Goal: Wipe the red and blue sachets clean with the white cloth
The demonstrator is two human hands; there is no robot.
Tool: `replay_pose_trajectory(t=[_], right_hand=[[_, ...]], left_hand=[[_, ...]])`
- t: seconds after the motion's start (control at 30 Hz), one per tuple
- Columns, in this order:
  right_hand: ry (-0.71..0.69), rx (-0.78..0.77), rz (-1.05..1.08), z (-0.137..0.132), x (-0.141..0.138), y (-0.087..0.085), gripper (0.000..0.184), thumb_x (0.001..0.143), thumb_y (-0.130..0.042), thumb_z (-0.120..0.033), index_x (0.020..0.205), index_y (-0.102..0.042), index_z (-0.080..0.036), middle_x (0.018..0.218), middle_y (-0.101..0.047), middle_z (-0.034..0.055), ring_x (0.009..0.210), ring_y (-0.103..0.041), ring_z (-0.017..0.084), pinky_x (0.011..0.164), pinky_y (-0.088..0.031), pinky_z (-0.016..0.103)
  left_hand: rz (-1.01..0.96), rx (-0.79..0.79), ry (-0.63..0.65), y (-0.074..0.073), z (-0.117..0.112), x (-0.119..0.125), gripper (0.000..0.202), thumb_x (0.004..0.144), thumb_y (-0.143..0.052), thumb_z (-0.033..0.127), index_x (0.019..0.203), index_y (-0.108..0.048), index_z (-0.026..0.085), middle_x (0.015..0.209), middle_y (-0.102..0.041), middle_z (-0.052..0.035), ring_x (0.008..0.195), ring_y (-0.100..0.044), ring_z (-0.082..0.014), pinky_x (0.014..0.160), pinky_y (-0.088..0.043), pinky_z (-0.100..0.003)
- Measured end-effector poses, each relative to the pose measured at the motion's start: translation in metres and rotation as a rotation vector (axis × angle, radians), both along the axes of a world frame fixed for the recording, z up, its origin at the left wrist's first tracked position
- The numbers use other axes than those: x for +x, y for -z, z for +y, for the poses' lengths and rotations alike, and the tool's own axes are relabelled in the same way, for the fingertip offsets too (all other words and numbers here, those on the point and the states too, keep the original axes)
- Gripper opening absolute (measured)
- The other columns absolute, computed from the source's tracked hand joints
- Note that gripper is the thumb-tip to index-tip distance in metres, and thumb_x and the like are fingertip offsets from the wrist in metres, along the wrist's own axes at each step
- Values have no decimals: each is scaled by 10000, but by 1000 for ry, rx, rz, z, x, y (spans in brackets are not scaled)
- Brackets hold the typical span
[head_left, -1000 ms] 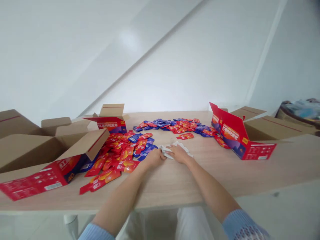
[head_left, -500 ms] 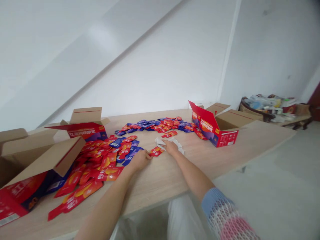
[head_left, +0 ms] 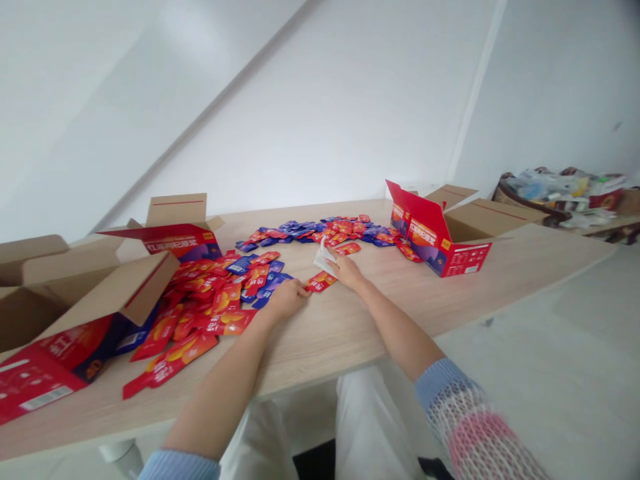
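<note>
My left hand (head_left: 289, 298) is closed on the near left end of a red pouch (head_left: 321, 281), which lies on the table in front of me. In my right hand (head_left: 347, 272) a crumpled white cloth (head_left: 324, 259) is pinched, held just above and beyond that pouch. Left of my left hand spreads a heap of red and blue pouches (head_left: 225, 298). A single red pouch (head_left: 349, 249) lies just past my right hand, before a second, curved pile of red and blue pouches (head_left: 305, 231) farther back.
An open red carton (head_left: 465, 259) stands at the right end of the pile. Two more open cartons, one at the back left (head_left: 183, 247) and one at the near left (head_left: 55, 360), flank the heap. A cluttered side table (head_left: 565, 193) stands at far right.
The white cloth has gone from spread flat beside the pouch to bunched and lifted in my right hand. My left hand stays at the pouch's end. The view has shifted slightly.
</note>
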State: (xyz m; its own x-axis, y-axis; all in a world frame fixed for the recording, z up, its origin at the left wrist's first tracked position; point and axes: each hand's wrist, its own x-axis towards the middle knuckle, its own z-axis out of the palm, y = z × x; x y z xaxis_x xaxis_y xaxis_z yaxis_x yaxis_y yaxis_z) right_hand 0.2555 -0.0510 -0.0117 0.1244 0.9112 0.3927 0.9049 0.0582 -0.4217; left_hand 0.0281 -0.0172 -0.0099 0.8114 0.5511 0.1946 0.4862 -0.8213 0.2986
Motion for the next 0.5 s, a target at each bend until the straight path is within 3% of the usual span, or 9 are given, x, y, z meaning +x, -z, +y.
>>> replay_pose_trajectory(t=[0.1,0.2,0.33,0.5], right_hand=[[-277,-47,-99,0,-28,10,558,956,-401,-430,1474,-305,-247,1393,-497,81,1331,-387,216,1121,-217,389],[-405,-154,-150,2,-40,19,493,946,-439,-402,1424,-397,-286,1424,-462,56,1360,-338,209,1132,-183,417],[-330,-153,-186,5,-30,24,477,934,-448,-457,1369,-478,-265,1434,-448,70,1350,-351,233,1121,-197,429],[-223,-145,-182,10,-10,24,480,926,-446,-484,1340,-511,-249,1390,-504,56,1310,-406,206,1083,-279,336]], left_hand=[[20,-17,-8,-1,0,-1,335,749,-494,86,883,-771,217,903,-727,-48,909,-636,-182,820,-439,-224],[79,-19,-7,-4,-1,-1,367,704,-478,48,863,-765,213,837,-717,-39,825,-628,-171,779,-437,-222],[81,13,35,-6,1,0,317,703,-474,58,796,-747,191,866,-702,-45,813,-612,-158,768,-425,-205],[45,-43,35,-1,5,1,280,750,-502,128,866,-742,215,864,-716,-37,885,-615,-166,807,-424,-192]])
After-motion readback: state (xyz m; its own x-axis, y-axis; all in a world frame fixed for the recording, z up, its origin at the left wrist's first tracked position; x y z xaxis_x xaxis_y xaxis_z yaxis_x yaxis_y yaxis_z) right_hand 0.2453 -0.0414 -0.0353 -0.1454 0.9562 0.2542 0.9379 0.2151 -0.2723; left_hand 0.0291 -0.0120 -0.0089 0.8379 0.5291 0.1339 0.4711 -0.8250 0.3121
